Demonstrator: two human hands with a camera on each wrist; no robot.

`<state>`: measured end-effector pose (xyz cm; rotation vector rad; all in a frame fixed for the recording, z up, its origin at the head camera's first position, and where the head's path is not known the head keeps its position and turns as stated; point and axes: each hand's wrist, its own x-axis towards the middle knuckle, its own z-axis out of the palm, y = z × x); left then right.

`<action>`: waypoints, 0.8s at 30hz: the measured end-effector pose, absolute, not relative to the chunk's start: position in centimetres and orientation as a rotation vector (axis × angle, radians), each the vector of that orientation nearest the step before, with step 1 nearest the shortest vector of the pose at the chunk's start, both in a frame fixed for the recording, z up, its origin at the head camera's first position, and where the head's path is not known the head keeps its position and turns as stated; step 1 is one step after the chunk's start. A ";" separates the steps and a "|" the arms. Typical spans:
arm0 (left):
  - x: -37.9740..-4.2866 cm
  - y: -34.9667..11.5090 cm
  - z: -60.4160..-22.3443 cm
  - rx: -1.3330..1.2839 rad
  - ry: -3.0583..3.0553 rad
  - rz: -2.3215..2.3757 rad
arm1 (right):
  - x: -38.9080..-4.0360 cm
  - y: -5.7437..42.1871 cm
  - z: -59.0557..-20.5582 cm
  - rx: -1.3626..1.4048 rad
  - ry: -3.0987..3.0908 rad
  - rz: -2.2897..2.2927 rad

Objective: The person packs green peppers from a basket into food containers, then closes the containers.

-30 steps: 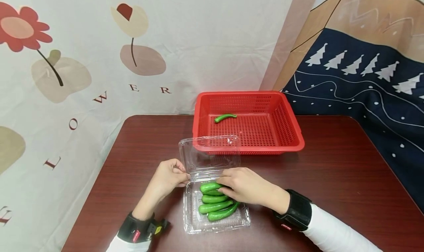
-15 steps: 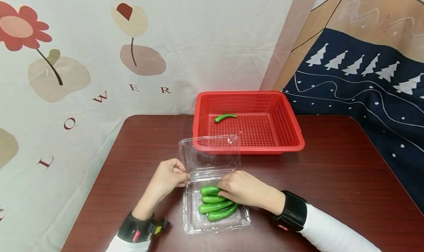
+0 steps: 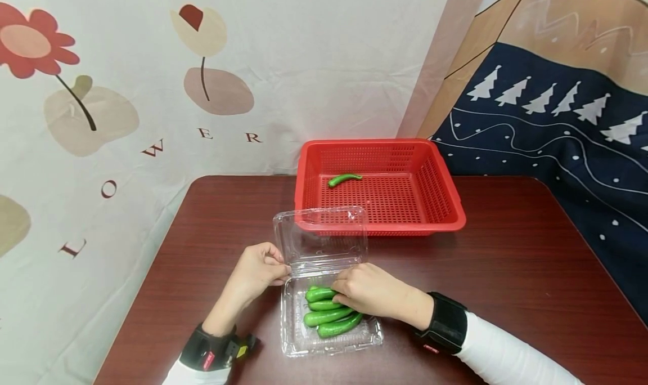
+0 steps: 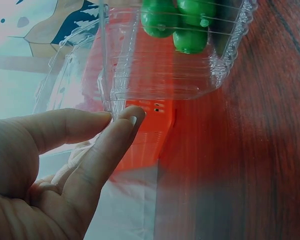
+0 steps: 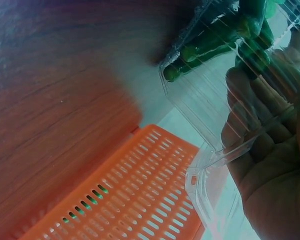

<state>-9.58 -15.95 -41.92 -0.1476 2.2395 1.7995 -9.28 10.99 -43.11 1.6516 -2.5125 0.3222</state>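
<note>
In the clear hinged plastic box [image 3: 373,340], the right hand [image 3: 368,288] holds the upper long green peppers [image 3: 319,294], now shifted nearer the others [image 3: 324,317], making a tighter row, while the left hand [image 3: 258,271] pinches the hinge [image 3: 316,269].

a reddish-brown wood-grain tabletop [image 3: 506,283] stands before a pale backdrop [image 3: 324,53] printed with a red flower [image 3: 26,41], a cream bloom [image 3: 210,33] and dark red letters [image 3: 153,148]; to the right, past a pinkish strip [image 3: 440,58], hangs a navy-and-tan panel [image 3: 557,134] with white trees [image 3: 484,86].
</note>
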 end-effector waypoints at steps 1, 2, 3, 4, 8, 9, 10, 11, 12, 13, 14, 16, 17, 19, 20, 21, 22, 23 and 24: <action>-9.6 -15.9 -41.9 -0.148 2.241 1.798 | -9.3 11.0 -43.1 1.651 -2.516 0.320; -9.6 -16.0 -41.9 -0.150 2.243 1.797 | -9.3 11.0 -43.2 1.651 -2.517 0.317; -9.5 -16.0 -41.9 -0.150 2.245 1.796 | -9.2 11.0 -43.2 1.650 -2.519 0.317; -9.5 -16.0 -41.9 -0.148 2.247 1.795 | -9.2 10.9 -43.2 1.648 -2.519 0.317; -9.5 -15.9 -41.8 -0.146 2.249 1.793 | -9.2 10.9 -43.2 1.648 -2.516 0.333; -9.5 -15.9 -41.8 -0.146 2.249 1.793 | -9.2 10.9 -43.1 1.650 -2.517 0.337; -9.5 -15.9 -41.8 -0.147 2.248 1.792 | -9.2 10.9 -43.1 1.651 -2.514 0.336; -9.5 -15.9 -41.8 -0.148 2.247 1.793 | -9.1 11.0 -43.1 1.652 -2.513 0.336; -9.5 -15.9 -41.8 -0.148 2.246 1.794 | -9.2 11.0 -43.1 1.651 -2.513 0.339; -9.5 -15.9 -41.8 -0.148 2.246 1.795 | -9.2 11.0 -43.1 1.648 -2.509 0.343; -9.5 -15.9 -41.8 -0.148 2.244 1.796 | -9.2 11.0 -43.0 1.642 -2.506 0.350; -9.5 -15.9 -41.8 -0.152 2.240 1.798 | -9.3 11.2 -42.8 1.638 -2.476 0.360; -9.5 -15.9 -41.8 -0.153 2.240 1.798 | -9.3 11.2 -42.6 1.638 -2.453 0.364; -9.6 -15.9 -41.8 -0.156 2.239 1.799 | -9.5 11.4 -42.1 1.640 -2.390 0.360; -9.6 -15.9 -41.9 -0.160 2.239 1.798 | -9.6 11.5 -41.8 1.642 -2.358 0.356; -9.6 -15.9 -41.9 -0.162 2.239 1.796 | -9.7 11.6 -41.5 1.644 -2.324 0.349; -9.6 -15.9 -41.9 -0.161 2.240 1.794 | -9.9 11.7 -41.2 1.645 -2.297 0.343; -9.6 -15.9 -41.9 -0.161 2.240 1.794 | -10.0 11.8 -40.8 1.646 -2.276 0.343; -9.6 -15.9 -41.8 -0.162 2.236 1.797 | -10.1 11.9 -40.4 1.644 -2.262 0.346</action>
